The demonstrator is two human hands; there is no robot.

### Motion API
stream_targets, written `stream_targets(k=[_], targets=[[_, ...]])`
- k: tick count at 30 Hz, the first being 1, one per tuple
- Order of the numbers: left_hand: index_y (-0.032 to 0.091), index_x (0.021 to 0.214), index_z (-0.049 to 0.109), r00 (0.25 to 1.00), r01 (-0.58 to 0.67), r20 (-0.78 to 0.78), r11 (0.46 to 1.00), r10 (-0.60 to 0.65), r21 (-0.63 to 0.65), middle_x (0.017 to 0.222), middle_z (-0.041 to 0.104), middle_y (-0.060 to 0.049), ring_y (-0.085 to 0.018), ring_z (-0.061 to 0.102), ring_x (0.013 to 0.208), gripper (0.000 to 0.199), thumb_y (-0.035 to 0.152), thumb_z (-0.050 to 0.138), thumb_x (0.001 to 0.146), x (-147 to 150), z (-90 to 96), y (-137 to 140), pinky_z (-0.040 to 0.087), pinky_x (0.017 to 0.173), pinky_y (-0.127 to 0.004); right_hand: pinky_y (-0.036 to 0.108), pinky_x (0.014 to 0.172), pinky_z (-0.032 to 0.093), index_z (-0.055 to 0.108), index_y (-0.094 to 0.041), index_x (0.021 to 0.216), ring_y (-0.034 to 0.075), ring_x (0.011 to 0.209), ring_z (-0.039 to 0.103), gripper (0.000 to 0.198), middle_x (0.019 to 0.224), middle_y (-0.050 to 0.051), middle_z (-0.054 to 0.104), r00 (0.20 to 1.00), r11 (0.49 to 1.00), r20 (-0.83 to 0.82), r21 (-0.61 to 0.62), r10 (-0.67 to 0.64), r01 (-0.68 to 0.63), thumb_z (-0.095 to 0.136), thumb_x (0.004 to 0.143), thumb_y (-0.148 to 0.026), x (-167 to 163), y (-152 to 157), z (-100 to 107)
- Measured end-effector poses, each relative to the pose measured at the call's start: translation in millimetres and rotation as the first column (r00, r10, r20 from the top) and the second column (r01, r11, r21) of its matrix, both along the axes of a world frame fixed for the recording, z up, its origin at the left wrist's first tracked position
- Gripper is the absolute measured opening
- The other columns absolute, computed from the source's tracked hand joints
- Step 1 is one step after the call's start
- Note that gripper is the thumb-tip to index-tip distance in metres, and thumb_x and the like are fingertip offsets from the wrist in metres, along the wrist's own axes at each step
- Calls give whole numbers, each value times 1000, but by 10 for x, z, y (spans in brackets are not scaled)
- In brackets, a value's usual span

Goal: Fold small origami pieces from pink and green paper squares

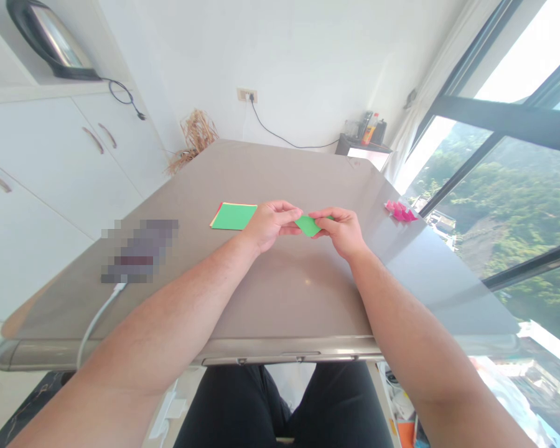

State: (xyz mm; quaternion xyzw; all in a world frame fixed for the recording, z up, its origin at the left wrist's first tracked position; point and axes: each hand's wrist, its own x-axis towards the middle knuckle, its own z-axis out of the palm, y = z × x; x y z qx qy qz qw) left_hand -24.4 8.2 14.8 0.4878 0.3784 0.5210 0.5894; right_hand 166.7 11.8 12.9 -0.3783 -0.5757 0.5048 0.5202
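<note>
A small green piece of folded paper (308, 226) is held just above the table, between both hands. My left hand (273, 225) pinches its left corner with thumb and fingers. On the opposite side, my right hand (338, 229) grips the paper's right edge, its fingers covering part of it. Left of my left hand lies a stack of square paper sheets (233, 217), green on top, with red and pale yellow edges showing beneath. My left wrist and hand hide the stack's right side.
The grey-brown table (284, 292) spans the view. Pink folded paper pieces (401, 211) lie near its right edge by the window. At left is a pixelated device (140, 252) with a white cable (98, 317). Bottles (369, 129) stand on a small cabinet behind.
</note>
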Motion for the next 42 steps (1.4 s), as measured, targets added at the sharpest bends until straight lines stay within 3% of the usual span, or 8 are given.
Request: stream_targets(k=[4,11,19,21,26,30,38,42], targets=[[15,81,66,1000,-14,-22,998,12,-62,78,72,-5,-19,72,72,31,36,86,67,-4,25,-5,59,68,-33,35,63,62,81,-22,79,18,69,68,14,73,1,73,999,999,44,47,2,-4,76,66,-26,-12,11,-27],[15,86,68,987,49,-138,977,-79,-205,81,75,-11,-21,73,66,35,45,80,74,-32,91,-31,55,57,-28,34,67,61,81,-23,80,16,67,67,15,74,1,74,983,985,157,156,-94,69,70,72,-28,-27,56,-98],[14,80,67,993,-16,-114,992,1,-128,77,74,-8,-21,75,71,27,30,86,69,-22,81,-26,58,69,-30,35,71,61,79,-22,86,16,69,68,18,78,1,75,980,988,176,139,-93,69,73,71,-30,-21,-2,-39],[14,81,68,992,-23,-123,994,10,-103,78,74,-8,-21,75,72,25,30,84,71,-25,78,-23,58,69,-31,35,71,61,78,-21,91,16,69,69,24,82,2,76,985,990,150,122,-90,72,76,70,-32,-6,-3,-22],[14,82,69,993,-30,-118,997,21,-77,77,73,-7,-20,74,68,21,27,82,71,-47,77,-14,57,64,-29,33,62,58,77,-20,88,16,57,67,21,61,-2,68,982,992,155,93,-104,91,75,71,-32,33,11,4],[14,83,70,989,-32,-144,996,19,-89,75,73,-7,-20,73,65,20,24,81,70,-54,86,-13,57,63,-29,33,65,59,79,-20,89,16,61,68,21,67,0,71,984,993,149,83,-98,86,70,72,-28,41,22,-2],[16,82,71,976,3,-217,991,-31,-132,82,73,-8,-17,69,60,32,44,81,70,-36,69,-24,50,52,-25,33,68,59,81,-22,91,16,63,70,26,76,0,74,965,994,247,86,-91,71,63,73,-25,36,1,-5],[16,76,70,966,1,-257,992,-34,-128,78,71,-6,-14,65,57,32,42,85,66,-38,35,-5,44,48,-23,33,69,59,82,-23,91,15,64,70,27,81,0,76,960,994,267,89,-89,67,61,73,-24,30,-10,0]])
